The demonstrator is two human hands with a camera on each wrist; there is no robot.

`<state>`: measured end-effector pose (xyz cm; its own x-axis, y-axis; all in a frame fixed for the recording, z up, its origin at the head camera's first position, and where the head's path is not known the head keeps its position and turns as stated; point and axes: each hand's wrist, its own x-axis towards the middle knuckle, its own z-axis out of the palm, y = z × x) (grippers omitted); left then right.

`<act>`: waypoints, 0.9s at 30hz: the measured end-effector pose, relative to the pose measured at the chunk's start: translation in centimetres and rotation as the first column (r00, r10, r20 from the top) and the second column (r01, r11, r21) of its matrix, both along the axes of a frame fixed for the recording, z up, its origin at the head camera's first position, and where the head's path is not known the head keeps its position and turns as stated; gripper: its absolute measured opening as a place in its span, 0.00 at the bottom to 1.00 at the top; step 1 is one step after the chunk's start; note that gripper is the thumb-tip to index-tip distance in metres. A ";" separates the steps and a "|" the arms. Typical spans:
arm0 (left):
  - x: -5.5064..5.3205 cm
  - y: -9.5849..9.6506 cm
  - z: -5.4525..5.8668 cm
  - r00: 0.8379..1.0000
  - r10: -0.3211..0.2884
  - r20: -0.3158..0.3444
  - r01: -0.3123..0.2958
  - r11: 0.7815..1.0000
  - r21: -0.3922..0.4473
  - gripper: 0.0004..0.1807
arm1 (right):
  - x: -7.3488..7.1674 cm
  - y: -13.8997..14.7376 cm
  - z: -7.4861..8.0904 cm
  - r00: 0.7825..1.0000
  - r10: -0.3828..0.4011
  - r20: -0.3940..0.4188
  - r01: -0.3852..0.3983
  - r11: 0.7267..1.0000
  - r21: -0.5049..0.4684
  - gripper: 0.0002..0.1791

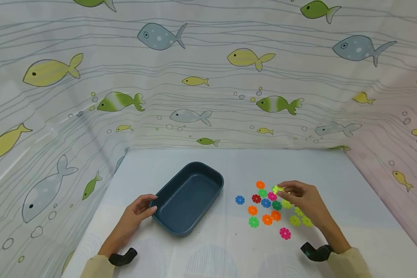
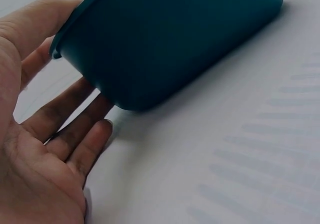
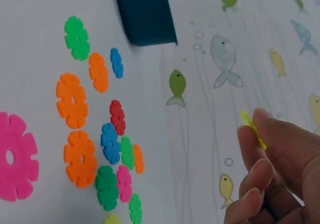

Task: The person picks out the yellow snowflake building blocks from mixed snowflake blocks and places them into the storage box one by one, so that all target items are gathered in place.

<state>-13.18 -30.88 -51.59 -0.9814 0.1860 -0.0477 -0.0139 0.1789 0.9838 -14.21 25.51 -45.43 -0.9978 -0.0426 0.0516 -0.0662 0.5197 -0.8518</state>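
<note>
My left hand point(image 1: 137, 210) grips the near left corner of a dark blue rectangular tub point(image 1: 191, 199). In the left wrist view the thumb lies at the rim of the tub point(image 2: 175, 39), with the other fingers under the rim and against its outer wall. Between thumb and index finger, my right hand point(image 1: 300, 197) pinches a yellow flower-shaped disc point(image 3: 253, 129), lifted above the table. Below it lie several loose notched discs, among them a dark green disc point(image 1: 277, 205), a pink disc point(image 1: 272, 196) and a light green disc point(image 1: 262, 193). Some yellow discs point(image 1: 294, 220) are partly hidden by this hand.
A blue disc point(image 1: 240, 200) lies nearest the tub, and a pink disc point(image 1: 285, 233) nearest the front. Orange discs point(image 1: 267, 219) and a dark red disc point(image 1: 256, 199) lie between. Fish-printed sheeting point(image 1: 229, 116) walls the white table point(image 1: 236, 166) at the back and sides.
</note>
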 end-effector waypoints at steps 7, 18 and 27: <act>0.1 -0.1 0.0 1.000 0.002 0.000 -0.002 1.000 -0.008 0.25 | -0.9 -1.5 0.1 0.998 0.063 -0.011 -0.064 0.997 -0.038 0.19; 0.2 -0.1 -0.2 1.000 -0.015 -0.025 0.015 1.000 0.022 0.24 | -2.0 -4.3 0.3 0.984 0.177 -0.025 -0.178 0.981 -0.081 0.15; 0.1 -0.2 -0.1 0.999 -0.021 -0.030 0.022 1.000 0.010 0.25 | -3.1 -7.0 1.0 0.963 0.271 0.010 -0.266 0.952 -0.149 0.15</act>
